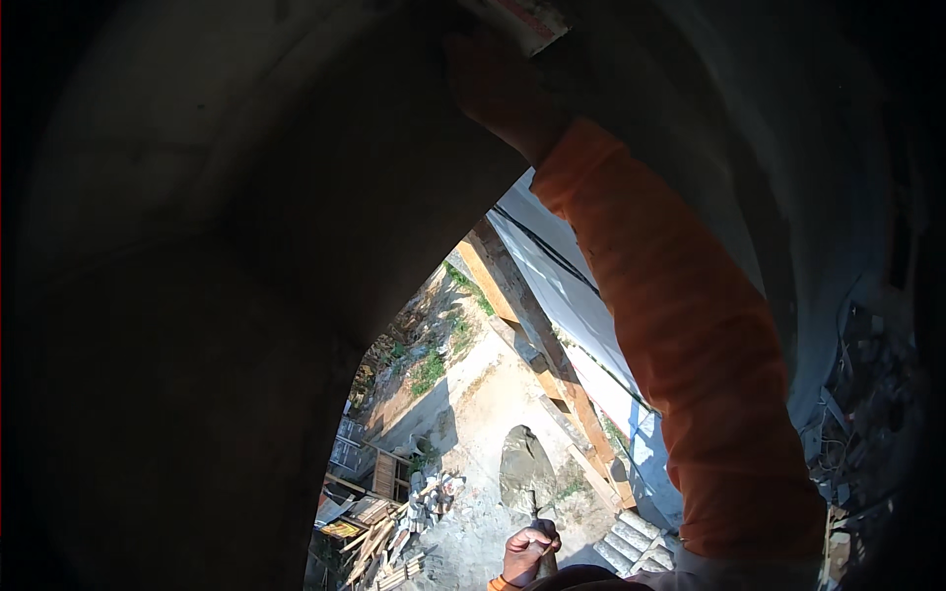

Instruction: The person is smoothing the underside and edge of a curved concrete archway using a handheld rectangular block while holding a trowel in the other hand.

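Observation:
At the lower middle, my left hand (pixel 527 557) is closed round the handle of a rounded trowel (pixel 529 471). Its blade points away from me and carries grey, wet-looking mortar. My right arm, in an orange sleeve, reaches up across the view to a dark, shaded wall surface (pixel 394 167). Up there my right hand (pixel 498 89) is closed on a flat tool (pixel 532 22) with a pale face and a red marking. The shade hides its handle and most of the fingers.
Far below lies sandy ground (pixel 483 394) with green weeds. A wooden beam (pixel 552 360) slants down beside pale sheeting (pixel 641 443). Scrap timber (pixel 379 537) is piled at the lower left, and pale rounded pieces (pixel 631 542) lie at the lower right.

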`<state>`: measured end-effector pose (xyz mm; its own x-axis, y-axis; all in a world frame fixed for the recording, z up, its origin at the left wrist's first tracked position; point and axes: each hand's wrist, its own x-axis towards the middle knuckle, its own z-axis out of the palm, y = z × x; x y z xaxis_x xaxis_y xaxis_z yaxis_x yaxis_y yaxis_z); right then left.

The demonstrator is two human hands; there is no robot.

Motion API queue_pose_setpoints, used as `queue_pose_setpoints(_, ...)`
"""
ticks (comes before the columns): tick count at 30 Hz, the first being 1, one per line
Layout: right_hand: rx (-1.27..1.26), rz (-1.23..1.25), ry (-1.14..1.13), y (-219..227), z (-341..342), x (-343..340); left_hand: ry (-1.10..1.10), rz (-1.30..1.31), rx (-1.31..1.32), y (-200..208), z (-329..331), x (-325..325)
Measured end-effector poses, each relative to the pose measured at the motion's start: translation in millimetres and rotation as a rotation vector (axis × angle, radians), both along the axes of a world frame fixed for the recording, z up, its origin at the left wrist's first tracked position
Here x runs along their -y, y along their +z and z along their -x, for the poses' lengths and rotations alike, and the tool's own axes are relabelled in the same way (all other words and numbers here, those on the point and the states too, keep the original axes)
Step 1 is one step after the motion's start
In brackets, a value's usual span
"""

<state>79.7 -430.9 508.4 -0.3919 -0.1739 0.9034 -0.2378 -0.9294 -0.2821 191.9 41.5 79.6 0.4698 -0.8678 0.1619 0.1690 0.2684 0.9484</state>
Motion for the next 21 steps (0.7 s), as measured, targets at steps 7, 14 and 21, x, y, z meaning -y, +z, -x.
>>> queue_pose_setpoints(7, -0.087, -0.081, 0.064, -103, 7, -18, -0.038, -0.050, -0.069, 11, 6, 3)
queue_pose_setpoints(14, -0.057, -0.066, -0.156, 31, 6, 1, -0.017, -0.043, -0.039, -2, 11, 4)
queue_pose_setpoints(21, 0.036, 0.066, -0.174, -84, -2, -5, -0.002, -0.042, -0.068, -2, 15, -2)
